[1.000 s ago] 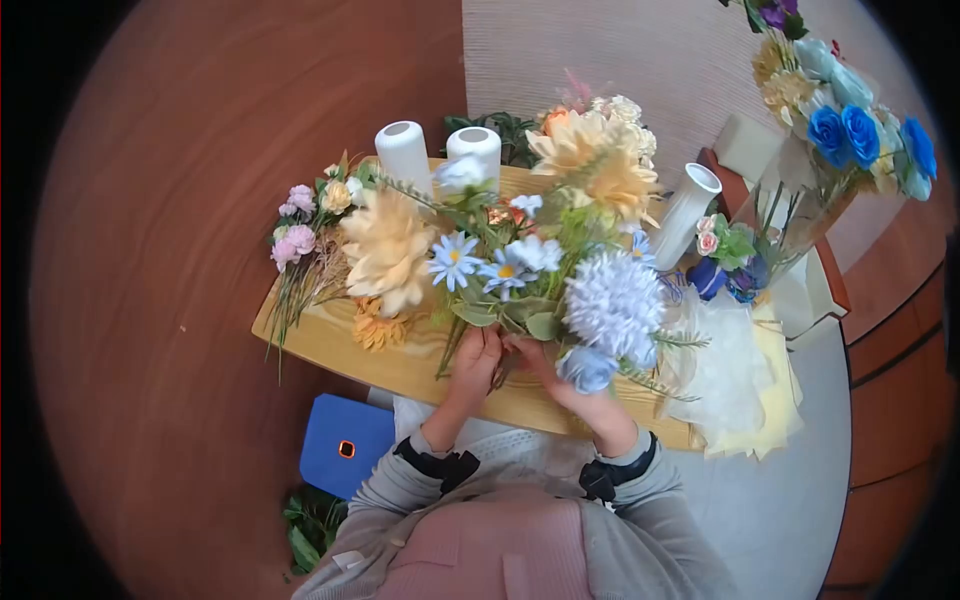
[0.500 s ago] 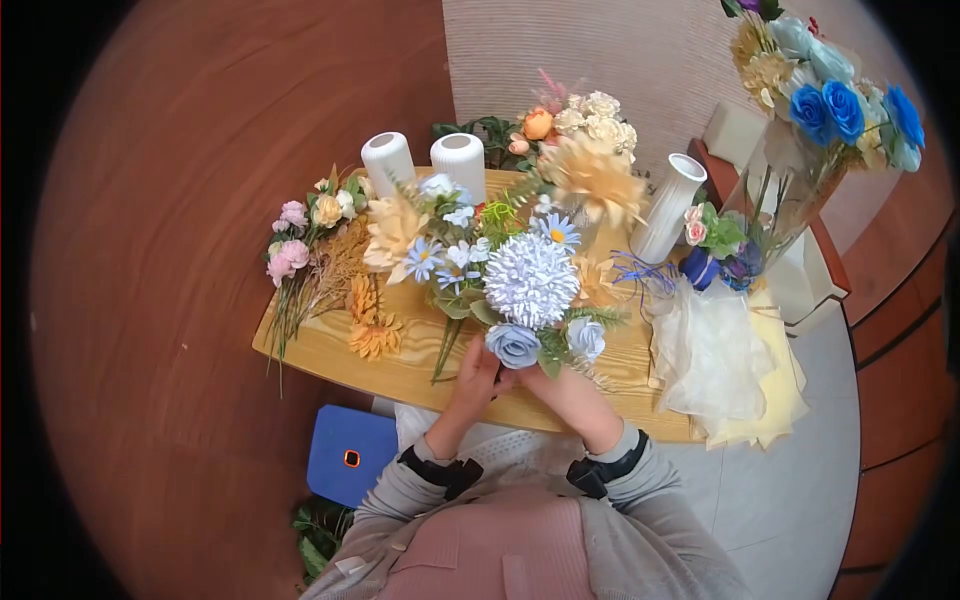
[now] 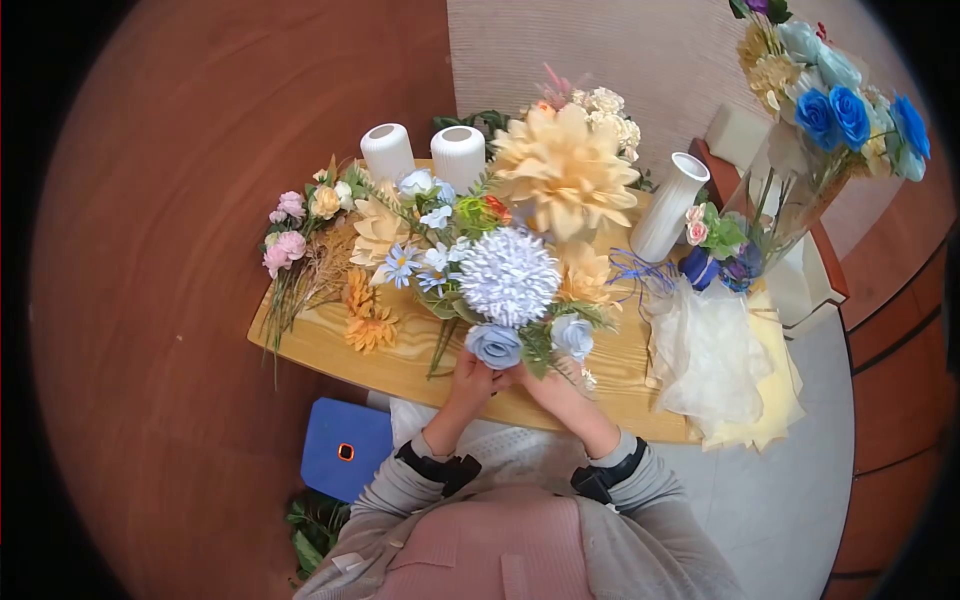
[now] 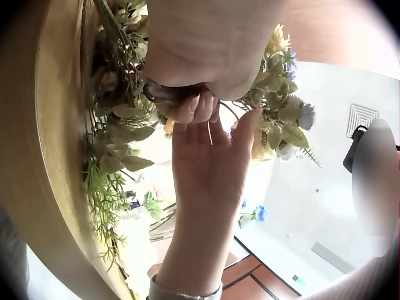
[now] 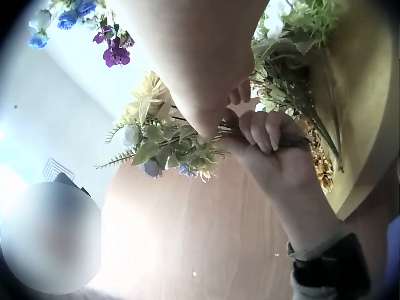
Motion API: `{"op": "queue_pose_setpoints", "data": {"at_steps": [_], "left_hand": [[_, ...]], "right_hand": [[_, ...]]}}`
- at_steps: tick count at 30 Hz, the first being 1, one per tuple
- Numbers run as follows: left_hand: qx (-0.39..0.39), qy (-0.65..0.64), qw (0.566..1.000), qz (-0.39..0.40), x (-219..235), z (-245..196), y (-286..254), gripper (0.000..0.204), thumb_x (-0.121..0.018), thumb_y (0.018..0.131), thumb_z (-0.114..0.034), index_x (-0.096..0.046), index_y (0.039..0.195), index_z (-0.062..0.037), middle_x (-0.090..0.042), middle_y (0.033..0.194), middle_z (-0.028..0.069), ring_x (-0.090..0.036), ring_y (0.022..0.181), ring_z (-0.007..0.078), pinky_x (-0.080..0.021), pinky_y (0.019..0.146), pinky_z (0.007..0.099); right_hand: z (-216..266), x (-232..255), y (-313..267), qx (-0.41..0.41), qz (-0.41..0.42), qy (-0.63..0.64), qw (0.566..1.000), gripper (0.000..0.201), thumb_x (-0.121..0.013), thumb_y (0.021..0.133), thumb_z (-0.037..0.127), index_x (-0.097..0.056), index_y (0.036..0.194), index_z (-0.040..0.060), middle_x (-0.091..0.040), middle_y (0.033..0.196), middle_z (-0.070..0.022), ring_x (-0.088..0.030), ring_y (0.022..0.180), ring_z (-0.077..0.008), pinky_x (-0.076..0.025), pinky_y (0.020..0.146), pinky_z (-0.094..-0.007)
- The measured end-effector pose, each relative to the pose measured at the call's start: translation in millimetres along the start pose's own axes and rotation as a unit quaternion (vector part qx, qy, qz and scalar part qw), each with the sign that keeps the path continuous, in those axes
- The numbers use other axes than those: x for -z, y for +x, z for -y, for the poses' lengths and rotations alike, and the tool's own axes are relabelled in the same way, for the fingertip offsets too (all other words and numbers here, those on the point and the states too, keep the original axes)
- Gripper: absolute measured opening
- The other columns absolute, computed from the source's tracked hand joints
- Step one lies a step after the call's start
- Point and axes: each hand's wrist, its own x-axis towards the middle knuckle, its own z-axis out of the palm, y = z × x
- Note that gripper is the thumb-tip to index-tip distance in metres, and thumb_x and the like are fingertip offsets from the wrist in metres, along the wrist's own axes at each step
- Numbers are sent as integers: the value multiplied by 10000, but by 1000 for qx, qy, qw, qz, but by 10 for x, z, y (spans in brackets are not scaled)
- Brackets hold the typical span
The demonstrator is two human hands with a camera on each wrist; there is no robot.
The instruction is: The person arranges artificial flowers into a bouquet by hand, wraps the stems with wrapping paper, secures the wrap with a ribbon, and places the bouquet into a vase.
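A mixed bouquet with a pale lilac pompom flower [image 3: 508,276], a blue rose [image 3: 495,346] and a large cream flower [image 3: 565,170] is held over the table's near edge. Beneath its blooms, the left hand [image 3: 468,388] curls round the gathered stems; in the right wrist view the left hand's fingers [image 5: 262,129] wrap them. Close against it, the right hand [image 3: 555,395] grips at the stems, its fingertips partly hidden. The left wrist view shows the right hand [image 4: 209,172] palm-on with its thumb raised.
Two white vases [image 3: 388,153] stand at the back, another white vase [image 3: 672,208] leans right. Loose pink flowers [image 3: 285,250] and orange flowers [image 3: 370,328] lie left. Sheer wrapping [image 3: 710,350] covers the right end. A blue stool [image 3: 347,450] is below.
The bouquet has turned and shifted left: its pompom and blue rose moved from the right side to above the hands. Both hands have stayed close together under the blooms.
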Motion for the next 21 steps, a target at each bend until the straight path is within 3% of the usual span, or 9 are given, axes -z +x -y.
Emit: {"op": "queue_pose_setpoints", "data": {"at_steps": [1, 2, 3, 6, 10, 12, 16, 19, 21], "left_hand": [[2, -2, 1000, 2, -9, 8, -13, 203, -423, 962, -286, -439, 991, -85, -408, 672, -22, -285, 479, 32, -225, 403, 197], [-10, -14, 1000, 18, -11, 14, -28, 169, -422, 963, -256, -440, 970, -88, -406, 668, -22, -293, 481, 31, -222, 403, 197], [-23, -27, 999, 33, -15, 22, -40, 137, -421, 965, -226, -442, 949, -91, -405, 664, -23, -300, 482, 31, -218, 403, 198], [17, -33, 998, 46, -19, 26, -53, 110, -406, 968, -198, -441, 959, -94, -386, 634, -29, -309, 475, 33, -228, 405, 199], [4, 32, 998, 51, -25, -1, -65, 130, -416, 966, -214, -436, 967, -85, -400, 604, -22, -344, 469, 42, -258, 413, 203], [-24, 103, 992, 69, -46, -69, -81, 132, -419, 963, -201, -443, 946, -72, -426, 576, -9, -393, 471, 56, -297, 427, 212], [-126, 143, 974, 122, 20, 25, -45, 86, -429, 940, -137, -458, 920, -58, -477, 605, 7, -431, 491, 64, -328, 441, 216], [-139, 261, 946, 131, 82, 23, -66, 41, -431, 898, -69, -468, 892, -52, -495, 640, 7, -439, 500, 66, -340, 449, 220], [-113, 212, 971, 11, 66, 5, -87, 49, -430, 868, -43, -477, 879, -52, -511, 667, 17, -448, 514, 72, -340, 452, 219]], "right_hand": [[-97, -15, 21, -2, -2, -2, 1000, 445, -679, 723, 114, -490, 1108, -7, -529, 1095, -138, -529, 1012, -243, -462, 798, -381], [-224, -32, 51, 152, -22, -201, 967, 429, -678, 700, 104, -504, 1075, -10, -542, 1070, -133, -536, 999, -244, -466, 799, -386], [-340, -44, 70, 296, -39, -388, 872, 413, -676, 677, 94, -517, 1043, -12, -555, 1046, -128, -543, 985, -245, -470, 801, -391], [-592, -95, 77, 222, -23, -323, 920, 321, -634, 661, 56, -557, 966, -10, -591, 985, -143, -579, 924, -285, -467, 822, -380], [74, 8, 9, 153, -82, -180, 968, 252, -586, 686, 25, -586, 936, -1, -610, 916, -166, -591, 884, -324, -461, 821, -370], [-14, -62, 68, 29, -73, -1, 997, 256, -568, 698, 10, -592, 953, 10, -611, 922, -179, -580, 903, -341, -455, 813, -376], [93, 103, -45, -39, 20, -15, 999, 267, -580, 722, 34, -576, 988, 13, -604, 942, -176, -575, 897, -352, -452, 796, -387], [239, 129, -132, 69, -34, -85, 993, 295, -591, 737, 62, -562, 1027, 19, -602, 951, -168, -575, 892, -346, -455, 777, -393], [456, 158, -72, 141, -56, -123, 981, 305, -597, 738, 69, -560, 1036, 18, -605, 942, -162, -576, 877, -349, -460, 770, -389]]}}
